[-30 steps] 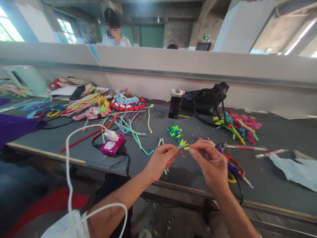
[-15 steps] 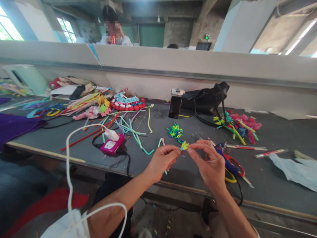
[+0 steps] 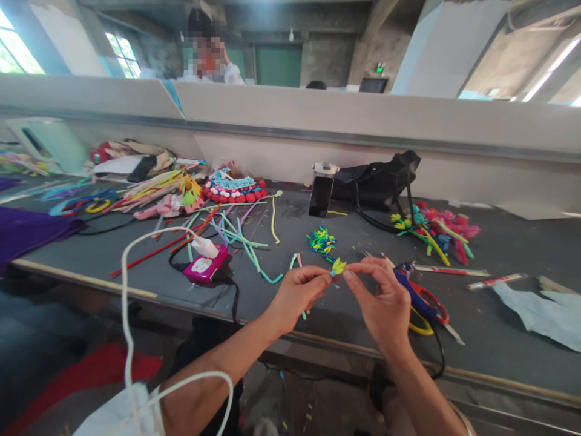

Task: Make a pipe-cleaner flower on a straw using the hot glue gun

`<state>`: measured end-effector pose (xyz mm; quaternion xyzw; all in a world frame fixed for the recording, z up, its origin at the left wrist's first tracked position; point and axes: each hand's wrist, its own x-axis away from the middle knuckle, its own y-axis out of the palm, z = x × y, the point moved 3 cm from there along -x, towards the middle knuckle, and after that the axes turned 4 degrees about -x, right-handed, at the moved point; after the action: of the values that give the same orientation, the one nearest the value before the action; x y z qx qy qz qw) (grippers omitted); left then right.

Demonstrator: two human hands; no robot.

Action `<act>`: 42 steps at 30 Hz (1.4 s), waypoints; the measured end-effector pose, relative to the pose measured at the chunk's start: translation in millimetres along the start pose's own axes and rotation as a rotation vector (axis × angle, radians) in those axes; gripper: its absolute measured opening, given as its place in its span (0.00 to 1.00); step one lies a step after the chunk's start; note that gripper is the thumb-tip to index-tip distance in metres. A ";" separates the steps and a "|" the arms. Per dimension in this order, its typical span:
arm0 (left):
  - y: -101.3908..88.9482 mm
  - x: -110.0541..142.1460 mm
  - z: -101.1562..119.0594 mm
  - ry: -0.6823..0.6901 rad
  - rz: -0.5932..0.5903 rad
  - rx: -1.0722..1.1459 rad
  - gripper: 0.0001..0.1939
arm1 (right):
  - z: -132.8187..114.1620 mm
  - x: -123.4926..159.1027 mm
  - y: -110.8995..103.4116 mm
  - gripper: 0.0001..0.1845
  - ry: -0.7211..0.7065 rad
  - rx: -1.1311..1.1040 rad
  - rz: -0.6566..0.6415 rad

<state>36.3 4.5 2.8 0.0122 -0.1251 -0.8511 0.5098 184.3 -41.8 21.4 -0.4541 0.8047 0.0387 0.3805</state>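
Over the front of the dark table, my left hand pinches the light-blue base of a small flower made of yellow fuzzy pipe-cleaner petals. My right hand is closed at the flower's right side, thumb and forefinger pinched on a petal at its edge; the fingertips hide most of that petal. Just behind the flower lies a pile of short green, blue and yellow pipe-cleaner pieces. Scissors with red-and-blue and yellow handles rest to the right of my right hand, partly covered by it.
A magenta power adapter with a white cable stands left, the cable looping over my left arm. Loose pipe cleaners lie beyond it. A phone leans upright before a black bag. Pipe-cleaner flowers lie right. A person sits behind the partition.
My right hand has moved slightly left, bringing a separate yellow piece against the flower in my left hand. The person beyond the partition has raised a hand to the head.
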 end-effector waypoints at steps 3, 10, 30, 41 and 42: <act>-0.4 -0.3 -0.5 0.010 -0.003 -0.005 0.14 | -1.1 1.1 0.6 0.05 -0.006 0.009 0.020; -1.9 -2.1 -2.7 0.031 -0.008 -0.005 0.13 | -5.5 0.9 1.9 0.04 -0.069 0.065 0.049; -1.6 -1.1 -2.2 0.129 0.027 -0.173 0.17 | -6.2 -3.0 -6.4 0.05 -0.025 0.026 0.006; -0.9 -1.2 0.2 0.163 0.027 -0.214 0.17 | -8.0 -4.9 -3.4 0.03 -0.159 0.104 0.047; -0.9 -1.3 0.6 0.168 0.026 -0.218 0.16 | -8.4 -4.9 -3.2 0.03 -0.172 0.114 0.051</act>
<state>36.0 6.1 3.0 0.0264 0.0108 -0.8488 0.5279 183.3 -43.7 31.4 -0.4063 0.7812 0.0414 0.4722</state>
